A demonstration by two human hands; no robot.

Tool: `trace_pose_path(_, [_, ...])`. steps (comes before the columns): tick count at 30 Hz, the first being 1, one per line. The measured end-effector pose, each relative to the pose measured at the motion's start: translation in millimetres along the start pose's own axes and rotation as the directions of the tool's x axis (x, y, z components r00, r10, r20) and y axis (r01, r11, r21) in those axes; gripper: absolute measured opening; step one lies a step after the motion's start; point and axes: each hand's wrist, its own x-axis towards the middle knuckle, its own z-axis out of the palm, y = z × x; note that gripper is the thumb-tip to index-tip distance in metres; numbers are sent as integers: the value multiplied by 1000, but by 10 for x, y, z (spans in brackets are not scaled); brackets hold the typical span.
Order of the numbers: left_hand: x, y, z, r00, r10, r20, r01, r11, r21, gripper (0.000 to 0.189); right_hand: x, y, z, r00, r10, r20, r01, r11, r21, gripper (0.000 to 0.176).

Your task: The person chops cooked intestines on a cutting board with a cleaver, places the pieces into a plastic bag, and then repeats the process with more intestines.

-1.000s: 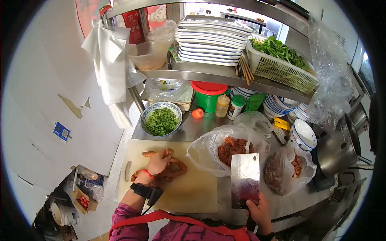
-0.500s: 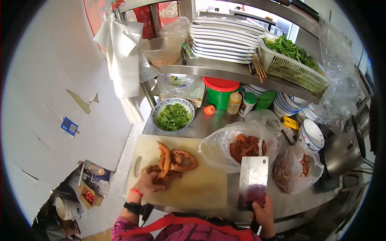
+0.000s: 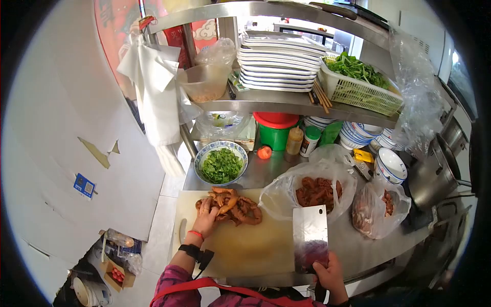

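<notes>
On the cutting board (image 3: pixel 245 256) lies a pile of brown cooked intestines (image 3: pixel 238 207), long and tube-like. My left hand (image 3: pixel 205 217), with a red string on the wrist, presses its curled fingers onto the left side of the pile. Wrapped round a dark handle, my right hand (image 3: pixel 330 276) holds a cleaver (image 3: pixel 311 233). Its broad blade, with a dark reddish patch low down, is held upright over the board's right edge, apart from the pile. Behind the blade, an open plastic bag (image 3: pixel 279 192) contains more brown meat (image 3: pixel 316 193).
A bowl of chopped greens (image 3: pixel 221 165) stands behind the board. To the right are a second bag of meat (image 3: pixel 376 212), a white bowl (image 3: pixel 391 166) and a metal pot (image 3: pixel 432 176). Stacked plates (image 3: pixel 279 66) and a basket of greens (image 3: pixel 363 94) occupy the shelf above.
My left hand has moved from the near-left side of the intestines up onto them, and the pile is bunched farther back. The cleaver stays in my right hand. The view has shifted slightly.
</notes>
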Motion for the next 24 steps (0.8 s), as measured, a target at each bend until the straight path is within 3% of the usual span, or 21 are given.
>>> trace_pose_path(1, [38,-6,-32,1000,12,3,-12,1000,-2,37,-26,21,26,1000,-2,19,2,1000,-18,29])
trace_pose_path(3, [65,94,-183,980,-109,165,72,974,215,48,-111,58,90,1000,5,-2,-5,1000,16,28])
trace_pose_path(4, [76,274,-383,951,-195,239,151,970,189,57,-155,76,110,1000,9,-10,-9,999,47,27])
trace_pose_path(8, [194,704,-861,850,-277,448,224,960,169,54,-315,108,94,999,46,-6,-45,998,49,28])
trace_pose_path(9, [244,719,-819,849,-277,449,225,960,167,54,-331,123,89,998,55,-29,-54,997,53,29])
trace_pose_path(11, [370,673,-601,979,-155,134,165,984,-66,51,-342,144,77,997,57,-47,-54,997,55,29])
trace_pose_path(12, [432,653,-448,989,-146,19,147,980,-134,47,-350,146,67,998,28,-56,-25,999,48,29])
trace_pose_path(13, [478,716,-400,989,-150,10,150,979,-138,47,-358,144,50,998,-1,-63,4,999,39,29])
trace_pose_path(15, [568,837,-336,962,-198,189,137,946,294,41,-362,126,13,999,-6,-46,7,1000,8,29])
trace_pose_path(20, [544,726,-210,961,-274,34,236,878,417,32,-397,162,-138,1000,8,-25,-6,999,50,28])
trace_pose_path(21, [549,628,-288,960,-278,15,275,955,109,29,-407,157,-178,1000,6,-13,-6,999,48,27])
trace_pose_path(22, [583,596,-338,958,-288,0,282,936,-212,26,-412,156,-218,1000,5,-2,-5,999,44,27])
trace_pose_path(23, [611,729,-476,957,-290,3,285,936,-209,26,-414,177,-256,1000,9,0,-9,999,46,27])
trace_pose_path(24, [591,844,-640,953,-285,104,294,780,-553,21,-413,207,-297,1000,-21,-4,21,999,34,26])
